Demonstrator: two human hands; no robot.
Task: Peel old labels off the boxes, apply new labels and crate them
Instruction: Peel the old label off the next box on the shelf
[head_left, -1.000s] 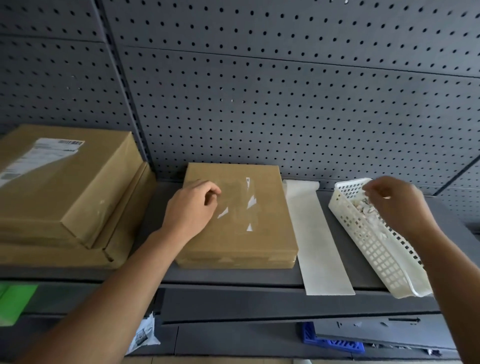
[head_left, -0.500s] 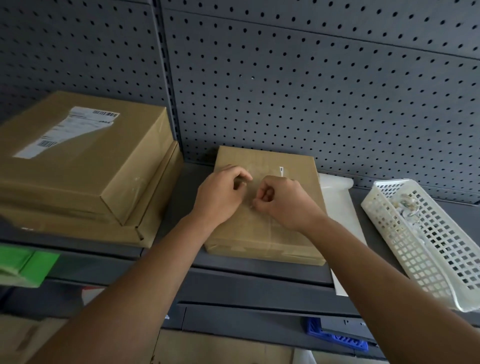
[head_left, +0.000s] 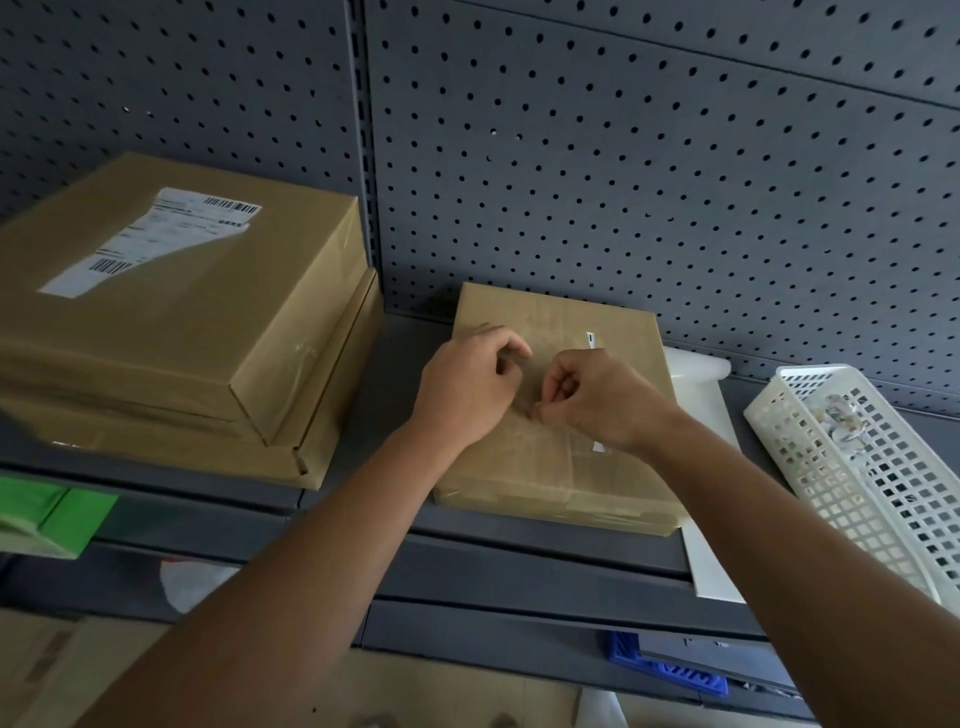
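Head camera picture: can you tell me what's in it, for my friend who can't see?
The left hand and right hand pick at leftover label bits on a flat brown box on a grey shelf. Left of it sits a stack of boxes with a white label; right, a white basket.

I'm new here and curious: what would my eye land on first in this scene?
The left hand and right hand meet, fingers curled, on a flat brown box in the middle, picking at its top. To its left a stack of larger boxes bears a white barcode label; a white basket stands at right.
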